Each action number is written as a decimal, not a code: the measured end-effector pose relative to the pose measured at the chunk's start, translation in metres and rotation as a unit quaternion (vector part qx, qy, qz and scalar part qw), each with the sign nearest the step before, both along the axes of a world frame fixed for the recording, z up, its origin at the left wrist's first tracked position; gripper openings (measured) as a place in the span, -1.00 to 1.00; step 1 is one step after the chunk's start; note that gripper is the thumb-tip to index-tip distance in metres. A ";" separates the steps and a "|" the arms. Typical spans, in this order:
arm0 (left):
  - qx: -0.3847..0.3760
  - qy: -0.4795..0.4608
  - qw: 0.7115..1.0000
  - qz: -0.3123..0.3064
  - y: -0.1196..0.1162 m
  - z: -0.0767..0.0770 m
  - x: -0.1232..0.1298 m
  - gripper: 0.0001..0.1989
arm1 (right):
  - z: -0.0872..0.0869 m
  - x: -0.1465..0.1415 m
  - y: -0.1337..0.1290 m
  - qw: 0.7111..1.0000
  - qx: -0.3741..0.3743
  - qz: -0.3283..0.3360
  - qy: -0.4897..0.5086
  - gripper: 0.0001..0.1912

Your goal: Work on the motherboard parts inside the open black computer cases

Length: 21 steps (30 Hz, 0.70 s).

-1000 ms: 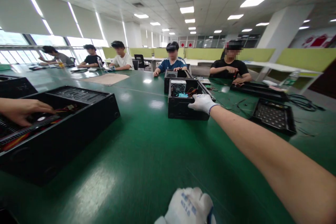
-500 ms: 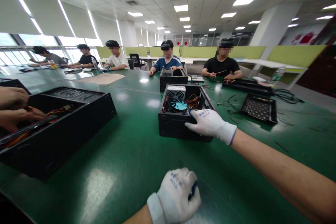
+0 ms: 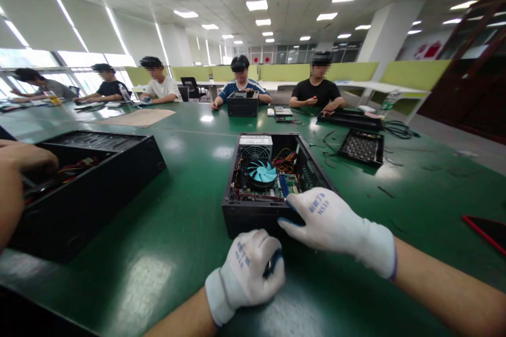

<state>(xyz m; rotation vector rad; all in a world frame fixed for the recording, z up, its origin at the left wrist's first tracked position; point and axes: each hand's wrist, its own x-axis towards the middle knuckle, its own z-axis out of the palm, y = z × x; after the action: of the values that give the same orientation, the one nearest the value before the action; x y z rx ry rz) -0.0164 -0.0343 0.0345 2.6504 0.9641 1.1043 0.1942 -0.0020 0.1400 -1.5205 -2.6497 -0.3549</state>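
Observation:
An open black computer case (image 3: 253, 215) lies on the green table in front of me. Inside it are a turquoise cooling fan (image 3: 262, 171), a power supply (image 3: 256, 141), a circuit board and bundles of coloured wires. My right hand (image 3: 330, 217), in a white glove with a blue palm, grips the near right edge of the case, fingers over the rim and thumb against the front wall. My left hand (image 3: 251, 268), gloved alike, is curled closed just before the near wall; a dark spot shows between thumb and fingers, and whatever it holds is hidden.
At left, another person's hand (image 3: 29, 160) reaches into a larger black case (image 3: 98, 189). Across the table, people sit working, one behind a small case (image 3: 242, 104). To the right lie a black perforated tray (image 3: 362, 146), loose cables (image 3: 400, 129) and a red-edged object (image 3: 484, 231).
My right hand has drawn the computer case nearer to me, away from the case across the table. My left hand stays closed and now sits close to its near wall. The view has shifted right.

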 end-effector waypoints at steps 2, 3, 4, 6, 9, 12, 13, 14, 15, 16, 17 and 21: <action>0.013 -0.008 1.000 -0.008 -0.006 0.004 0.000 -0.89 | -0.001 0.001 -0.012 1.000 -0.005 0.000 0.002 -0.47; 0.021 -0.013 1.000 -0.012 -0.009 0.007 0.000 -0.88 | -0.001 0.001 -0.017 1.000 -0.009 -0.002 0.003 -0.47; 0.028 -0.019 0.999 -0.015 -0.013 0.011 0.000 -0.88 | -0.001 0.002 -0.022 1.000 -0.013 -0.004 0.003 -0.47; 0.046 -0.033 0.998 -0.022 -0.020 0.022 0.000 -0.87 | -0.001 0.002 -0.031 1.000 -0.023 -0.005 0.006 -0.48; 0.069 -0.048 0.996 -0.043 -0.031 0.046 -0.003 -0.84 | -0.001 0.004 -0.043 0.999 -0.036 -0.001 0.013 -0.49; 0.081 -0.053 0.994 -0.045 -0.039 0.071 -0.010 -0.81 | 0.001 0.005 -0.053 0.998 -0.050 0.002 0.024 -0.50; 0.085 -0.052 0.994 -0.042 -0.040 0.079 -0.012 -0.82 | 0.001 0.005 -0.055 0.998 -0.057 0.001 0.027 -0.50; 0.089 -0.049 0.994 -0.039 -0.039 0.085 -0.014 -0.83 | 0.002 0.005 -0.057 0.998 -0.062 0.001 0.029 -0.50; 0.091 -0.044 0.994 -0.033 -0.038 0.089 -0.016 -0.84 | 0.002 0.005 -0.059 0.997 -0.067 0.002 0.032 -0.51; 0.089 -0.038 0.995 -0.025 -0.037 0.093 -0.017 -0.86 | 0.003 0.004 -0.060 0.997 -0.069 0.002 0.035 -0.52; 0.084 -0.031 0.996 -0.015 -0.035 0.095 -0.019 -0.89 | 0.003 0.004 -0.061 0.997 -0.069 0.003 0.038 -0.54; 0.053 -0.015 0.998 0.013 -0.030 0.098 -0.021 -0.97 | 0.003 0.003 -0.065 0.997 -0.058 0.008 0.046 -0.58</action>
<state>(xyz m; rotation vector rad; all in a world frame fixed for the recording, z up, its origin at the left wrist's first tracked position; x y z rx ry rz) -0.0377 -0.0639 0.1327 2.7020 0.9627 1.2290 0.1974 -0.0670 0.1432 -1.5077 -2.6511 -0.1287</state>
